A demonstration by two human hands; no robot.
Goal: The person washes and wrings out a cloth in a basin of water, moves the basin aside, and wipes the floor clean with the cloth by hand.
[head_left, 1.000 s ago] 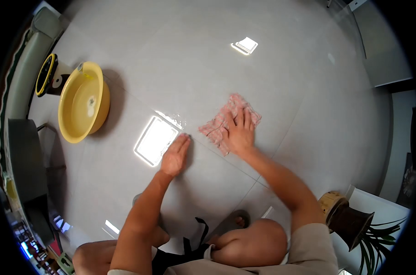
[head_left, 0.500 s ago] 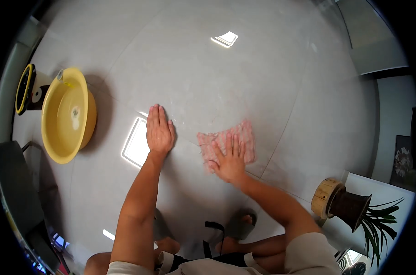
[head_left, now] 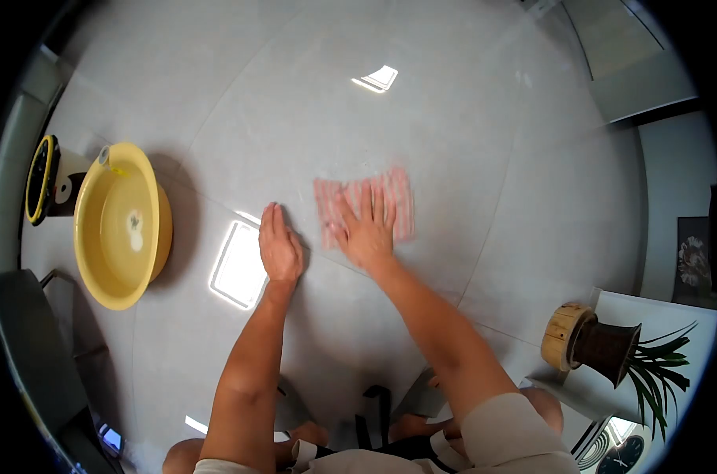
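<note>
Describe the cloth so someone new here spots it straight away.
On the grey tiled floor, look right of the yellow basin, past the left hand. The cloth lies under the person's spread right hand. Its pink, pale-patterned fabric sets it apart from the grey floor and yellow basin.

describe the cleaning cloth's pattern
The cleaning cloth is striped pink and whitish, clearest in the head view.

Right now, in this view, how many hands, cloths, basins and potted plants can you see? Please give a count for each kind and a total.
Hands: 2 (left hand, right hand)
Cloth: 1
Basin: 1
Potted plant: 1
Total: 5
</note>
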